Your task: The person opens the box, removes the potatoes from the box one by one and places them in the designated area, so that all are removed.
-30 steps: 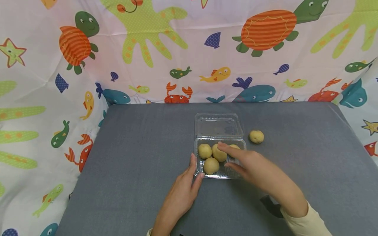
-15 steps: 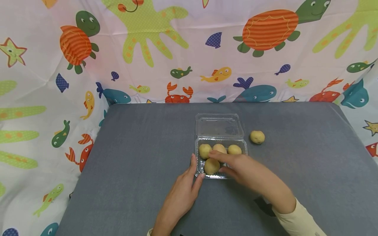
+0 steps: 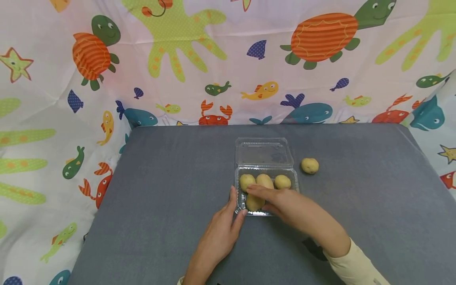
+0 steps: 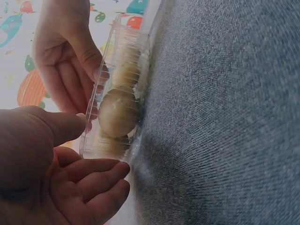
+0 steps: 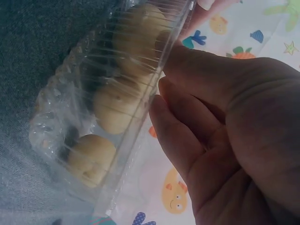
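Note:
A clear plastic clamshell box (image 3: pixel 267 212) stands on the grey cloth with its lid (image 3: pixel 263 153) folded back. In its tray, a left potato (image 3: pixel 247 183), a middle potato (image 3: pixel 265 181) and a right potato (image 3: pixel 283 182) sit at the back, and a front potato (image 3: pixel 254 202) lies nearer. My left hand (image 3: pixel 221 231) rests against the box's front left corner, fingers along the side wall and thumb at the front. Over the front potato reaches my right hand (image 3: pixel 290 204), fingertips at rim height by its top and thumb beside it. Contact there is partly hidden.
One more potato (image 3: pixel 310 166) lies on the cloth-covered table (image 3: pixel 171 190), right of the box. A white curtain (image 3: pixel 228 63) printed with sea animals hangs behind the table and along its left side.
My right hand has moved left and nearer, from the middle potato to above the front one, uncovering the right potato. My left hand keeps its place at the box.

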The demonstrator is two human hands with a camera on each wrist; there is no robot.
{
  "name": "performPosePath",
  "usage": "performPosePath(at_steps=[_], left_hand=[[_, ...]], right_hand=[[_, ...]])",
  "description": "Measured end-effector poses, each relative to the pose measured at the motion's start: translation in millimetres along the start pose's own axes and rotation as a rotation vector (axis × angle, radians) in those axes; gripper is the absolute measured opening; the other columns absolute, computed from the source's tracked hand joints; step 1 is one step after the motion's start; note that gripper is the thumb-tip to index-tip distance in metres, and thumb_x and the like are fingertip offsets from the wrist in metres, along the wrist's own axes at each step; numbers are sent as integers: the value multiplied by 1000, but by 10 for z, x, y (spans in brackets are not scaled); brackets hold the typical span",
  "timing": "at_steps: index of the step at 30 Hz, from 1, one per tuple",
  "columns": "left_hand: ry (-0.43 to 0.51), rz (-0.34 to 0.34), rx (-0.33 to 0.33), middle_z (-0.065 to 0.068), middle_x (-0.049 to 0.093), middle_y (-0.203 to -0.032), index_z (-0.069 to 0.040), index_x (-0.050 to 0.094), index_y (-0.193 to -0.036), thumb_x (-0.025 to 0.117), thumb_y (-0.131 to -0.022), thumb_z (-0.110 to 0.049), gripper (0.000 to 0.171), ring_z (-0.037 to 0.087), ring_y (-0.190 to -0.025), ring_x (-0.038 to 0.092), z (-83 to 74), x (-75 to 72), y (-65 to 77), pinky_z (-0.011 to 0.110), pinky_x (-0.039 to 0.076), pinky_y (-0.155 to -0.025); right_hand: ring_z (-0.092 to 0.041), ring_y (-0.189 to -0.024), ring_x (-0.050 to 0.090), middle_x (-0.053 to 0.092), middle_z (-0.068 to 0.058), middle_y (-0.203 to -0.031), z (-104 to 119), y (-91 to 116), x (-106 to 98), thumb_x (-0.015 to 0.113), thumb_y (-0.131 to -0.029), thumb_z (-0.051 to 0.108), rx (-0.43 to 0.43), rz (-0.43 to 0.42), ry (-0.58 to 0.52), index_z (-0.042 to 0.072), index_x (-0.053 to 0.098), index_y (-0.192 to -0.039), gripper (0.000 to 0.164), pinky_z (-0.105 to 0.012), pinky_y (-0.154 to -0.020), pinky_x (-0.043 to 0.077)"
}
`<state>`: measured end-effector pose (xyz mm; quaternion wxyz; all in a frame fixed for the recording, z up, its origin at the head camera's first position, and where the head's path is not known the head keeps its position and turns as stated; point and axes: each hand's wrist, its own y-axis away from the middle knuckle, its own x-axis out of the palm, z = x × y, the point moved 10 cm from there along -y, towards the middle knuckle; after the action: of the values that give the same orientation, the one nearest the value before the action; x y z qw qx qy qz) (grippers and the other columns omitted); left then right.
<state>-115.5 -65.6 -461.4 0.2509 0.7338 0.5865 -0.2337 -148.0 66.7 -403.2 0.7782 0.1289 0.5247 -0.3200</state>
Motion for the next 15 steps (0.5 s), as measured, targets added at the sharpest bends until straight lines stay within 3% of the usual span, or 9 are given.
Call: performPosePath(at_steps=[3, 9, 15], left_hand=[[4, -4, 12, 16, 43, -164, -5, 21, -168, 54, -113, -32, 70, 29, -146, 49, -9, -5, 6, 51, 44, -117], [-3, -13, 25, 16, 44, -163, -5, 21, -168, 55, -113, -32, 70, 28, -145, 50, -21, -13, 15, 51, 45, -116], [-9, -19, 34, 18, 45, -162, -3, 22, -168, 55, -113, -30, 70, 30, -144, 51, -38, -27, 26, 51, 45, -116]], right_hand=[[-4, -85, 73, 74, -4, -133, -7, -2, 41, 77, -97, 6, 14, 20, 12, 13, 63, -147, 52, -35, -79, 64], [-11, -101, 76, 67, -2, -144, 12, -15, 126, 73, -100, 8, 28, 78, 138, 15, 62, -150, 51, -34, -86, 63], [-18, -116, 73, 67, 0, -144, 44, -42, 136, 72, -98, 2, 19, 80, 128, 18, 65, -148, 52, -37, -90, 62]])
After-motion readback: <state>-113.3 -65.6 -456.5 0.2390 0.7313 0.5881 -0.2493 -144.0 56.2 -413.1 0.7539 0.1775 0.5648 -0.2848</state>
